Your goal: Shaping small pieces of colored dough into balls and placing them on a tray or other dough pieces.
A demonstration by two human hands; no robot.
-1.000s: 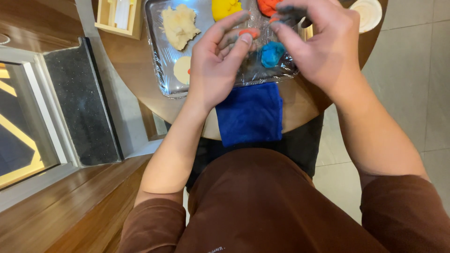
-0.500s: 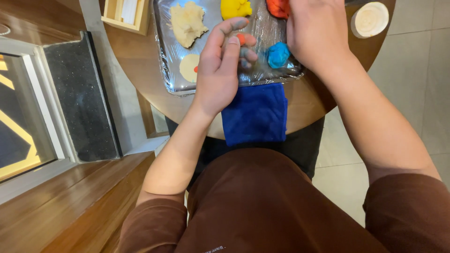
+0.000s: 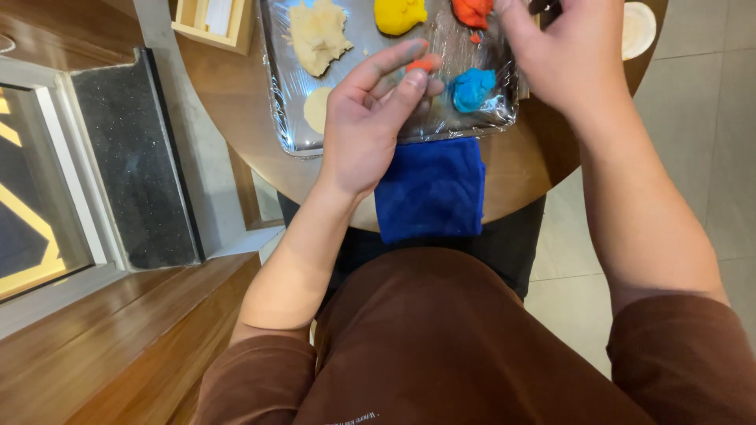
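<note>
Landmark: foil-wrapped tray [image 3: 293,118] on the round wooden desk [image 3: 236,102].

Step in hand, as I read it: portioning coloured dough. A small piece of the orange-red has been pinched off and is being worked in the fingers.

- Left hand [image 3: 370,126]: over the tray's near half, palm down, fingers half curled. Small orange-red dough bit [image 3: 420,65] sits at its fingertips, pinched between thumb and forefinger as far as I can see. Light grasp, not a fist.
- Right hand [image 3: 551,55]: over the tray's right edge, fingers spread and bent. Something dark shows at its fingertips near the top of the frame, but cannot tell whether it holds anything.
- On the tray: cream dough lump [image 3: 316,33] at the far left, flat cream disc [image 3: 317,109] at the near left, partly under the left hand, yellow lump [image 3: 399,14] at the far middle, orange-red lump [image 3: 472,11] at the far right, with a crumb of the same colour just nearer than it, blue lump [image 3: 472,88] at the near right, just beside the left fingertips.
- Off the tray: blue cloth [image 3: 429,189] touching the tray's near edge and hanging over the desk rim; wooden box [image 3: 216,22] left of the tray; white round lid or cup [image 3: 638,27] right of the tray.

Next-move judgement: the bit is small and soft, so it wants fingertip pressure only, and the tray's film looks loose, so anything pressed down on it may drag or wrinkle it. The blue lump is close enough to the left fingers to smear colours if the hand drifts right.
</note>
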